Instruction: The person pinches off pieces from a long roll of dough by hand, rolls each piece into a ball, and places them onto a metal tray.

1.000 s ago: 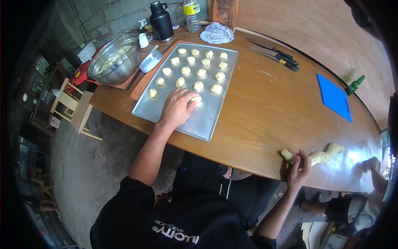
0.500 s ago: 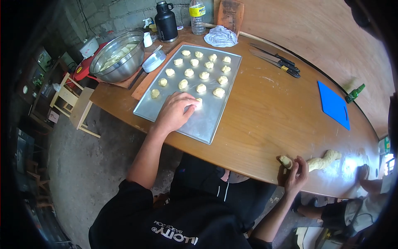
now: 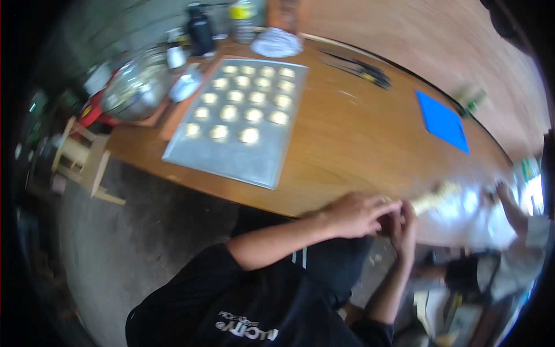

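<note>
A long roll of pale dough [image 3: 429, 202] lies near the right end of the wooden table. My right hand [image 3: 403, 226] is closed around its near end. My left hand [image 3: 359, 215] is beside it at the table's front edge, its fingers meeting those of my right hand; blur and overlap hide what it holds, if anything. To the left, a metal baking tray [image 3: 231, 164] bears several dough pieces in rows, one of them [image 3: 249, 136] at the near right of the group.
Behind the tray stand a metal bowl [image 3: 132, 95], a dark bottle [image 3: 200, 32] and a plastic bottle [image 3: 242, 23]. Knives [image 3: 370, 74] and a blue board [image 3: 442, 120] lie along the back. Another person's arm [image 3: 513, 203] reaches the table's right end.
My left hand has left the tray and moved right to meet my right hand at the dough roll. A dough piece now shows where it was. The camera view has shifted.
</note>
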The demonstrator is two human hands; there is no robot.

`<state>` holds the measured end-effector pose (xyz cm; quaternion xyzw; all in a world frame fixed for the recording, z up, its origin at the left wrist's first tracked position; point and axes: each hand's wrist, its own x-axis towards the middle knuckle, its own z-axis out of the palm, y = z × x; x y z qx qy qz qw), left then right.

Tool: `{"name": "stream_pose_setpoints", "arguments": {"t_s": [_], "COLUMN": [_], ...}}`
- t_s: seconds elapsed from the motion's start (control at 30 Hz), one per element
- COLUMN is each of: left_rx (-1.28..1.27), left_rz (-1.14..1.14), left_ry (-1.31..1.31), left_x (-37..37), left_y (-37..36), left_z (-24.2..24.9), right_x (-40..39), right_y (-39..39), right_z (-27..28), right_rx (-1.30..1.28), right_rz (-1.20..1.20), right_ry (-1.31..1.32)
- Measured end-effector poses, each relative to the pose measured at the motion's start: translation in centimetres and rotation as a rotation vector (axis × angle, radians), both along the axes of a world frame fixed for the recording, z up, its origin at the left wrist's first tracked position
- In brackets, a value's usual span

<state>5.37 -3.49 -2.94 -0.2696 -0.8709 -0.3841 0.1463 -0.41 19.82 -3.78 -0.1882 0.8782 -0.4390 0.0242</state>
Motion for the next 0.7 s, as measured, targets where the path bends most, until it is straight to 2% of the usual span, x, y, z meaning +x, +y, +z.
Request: {"name": "stream_pose_setpoints", "arguments": {"t_s": [0.03, 0.07, 0.1, 0.17, 0.23, 0.37, 0.43, 0.47, 0.5, 0.57, 0.6, 0.67, 0.7], "left_rx": [0.117, 0.152, 0.115, 0.112, 0.066, 0.033, 0.19, 0.296, 0.289, 0.447, 0.444, 0.237, 0.238], "left_rz": [-0.052, -0.02, -0.017, -0.015, 0.006, 0.075, 0.203, 0.192, 0.199, 0.1, 0.103, 0.174, 0.179], "left_ry": [0.05, -0.029, 0.041, 0.078, -0.053, 0.097, -0.409, -0.452, -0.453, -0.602, -0.605, -0.126, -0.128], "left_x": [-1.0, -1.2, -2.2, -3.3, -3.3, -3.9, -3.1, -3.1, -2.9, -2.7, -2.2, -1.1, -1.2], "left_y": [0.9, 1.6, 2.0, 2.7, 2.6, 0.5, -0.8, -1.4, -2.1, -3.3, -3.1, -2.3, -2.1], "left_z": [0.2, 0.8, 0.9, 1.7, 2.5, 2.3, 3.4, 2.3, 1.1, -0.6, -0.3, 1.2, 1.7], "right_x": [0.3, 1.5, 0.8, 0.5, -0.2, 0.0, 0.2, 0.0, -0.1, -0.7, -0.9, -1.2, -1.1], "right_y": [0.2, -0.3, 0.5, 0.7, 1.5, 0.8, -0.4, -0.8, -1.1, -1.6, -1.7, -2.0, -2.2], "right_z": [0.0, 3.3, 1.9, 2.1, 1.3, 2.4, 3.1, 3.0, 2.9, 3.1, 3.3, 3.7, 3.8], "right_rx": [-0.21, -0.28, -0.258, -0.317, -0.297, -0.235, 0.036, 0.062, 0.053, 0.098, 0.095, 0.121, 0.121], "right_rz": [0.001, -0.054, 0.013, 0.091, 0.105, 0.167, 0.119, 0.148, 0.152, 0.219, 0.22, 0.256, 0.26], "right_ry": [-0.076, -0.336, -0.134, -0.017, -0.136, -0.058, 0.299, 0.287, 0.286, 0.241, 0.238, 0.154, 0.152]}}
